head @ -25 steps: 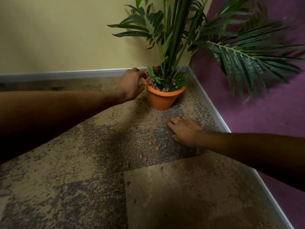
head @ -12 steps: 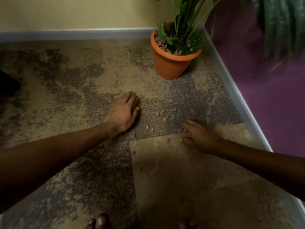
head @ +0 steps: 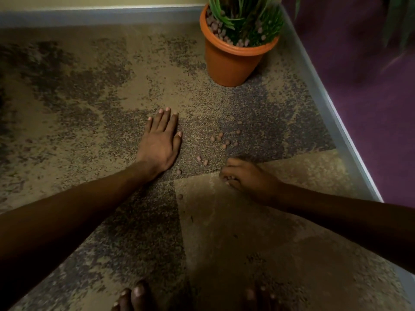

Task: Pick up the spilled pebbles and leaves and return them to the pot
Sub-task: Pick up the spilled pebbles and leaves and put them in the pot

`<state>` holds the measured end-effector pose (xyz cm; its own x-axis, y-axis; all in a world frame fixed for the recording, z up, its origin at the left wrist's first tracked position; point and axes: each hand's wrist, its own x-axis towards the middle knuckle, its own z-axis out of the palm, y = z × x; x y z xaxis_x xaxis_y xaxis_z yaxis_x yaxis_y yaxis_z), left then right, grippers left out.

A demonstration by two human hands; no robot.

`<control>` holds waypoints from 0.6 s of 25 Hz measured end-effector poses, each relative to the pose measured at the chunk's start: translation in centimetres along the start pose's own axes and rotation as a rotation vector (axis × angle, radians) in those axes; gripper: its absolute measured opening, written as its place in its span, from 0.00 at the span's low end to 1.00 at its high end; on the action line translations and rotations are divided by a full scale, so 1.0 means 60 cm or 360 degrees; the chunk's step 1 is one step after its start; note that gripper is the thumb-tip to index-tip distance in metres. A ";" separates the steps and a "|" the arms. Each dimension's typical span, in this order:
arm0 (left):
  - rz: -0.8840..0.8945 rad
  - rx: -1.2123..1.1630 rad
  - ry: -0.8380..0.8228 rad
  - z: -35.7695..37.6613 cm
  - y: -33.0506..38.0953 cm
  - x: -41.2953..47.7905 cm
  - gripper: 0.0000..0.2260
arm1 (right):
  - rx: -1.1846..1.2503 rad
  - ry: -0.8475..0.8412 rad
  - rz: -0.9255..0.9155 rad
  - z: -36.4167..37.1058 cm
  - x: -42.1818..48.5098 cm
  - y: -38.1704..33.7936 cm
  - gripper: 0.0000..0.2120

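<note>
Your left hand (head: 160,142) lay flat, fingers spread, on the carpet (head: 78,104). Your right hand (head: 244,176) curled, fingertips pinched together; what they held, I cannot tell. Spilled pebbles (head: 221,142) lay between them, near the far-right pot (head: 229,61).

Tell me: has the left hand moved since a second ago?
Yes. The left hand has left the pot rim and now lies flat on the carpet, left of the spilled pebbles.

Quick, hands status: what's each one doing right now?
Left hand: open, flat on the carpet, holding nothing.
Right hand: fingers curled at the spilled pebbles; cannot tell if it grips any.
</note>
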<state>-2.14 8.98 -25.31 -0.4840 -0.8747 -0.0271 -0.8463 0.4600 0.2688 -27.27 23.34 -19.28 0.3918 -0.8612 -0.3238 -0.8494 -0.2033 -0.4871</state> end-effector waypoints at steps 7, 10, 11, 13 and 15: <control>-0.0017 0.0028 0.0017 0.000 0.002 -0.001 0.30 | -0.0007 0.0259 -0.0019 -0.050 0.012 0.012 0.03; -0.0016 0.0043 0.0003 -0.001 0.002 -0.001 0.30 | -0.0101 0.0527 -0.0090 -0.129 0.041 0.010 0.06; -0.0014 0.0048 0.0002 -0.001 0.002 -0.001 0.30 | -0.0160 0.0627 -0.0102 -0.163 0.054 0.008 0.07; -0.0014 0.0053 0.0003 -0.001 0.002 -0.001 0.30 | -0.0293 0.0867 -0.0147 -0.237 0.083 0.004 0.09; -0.0017 0.0052 0.0012 -0.001 0.003 -0.001 0.29 | -0.0372 0.1131 -0.0161 -0.309 0.112 0.005 0.11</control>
<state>-2.23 9.12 -25.19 -0.4732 -0.8806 -0.0228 -0.8583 0.4551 0.2371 -31.44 8.86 -6.59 0.2165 -0.9103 0.3529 -0.9054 -0.3225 -0.2763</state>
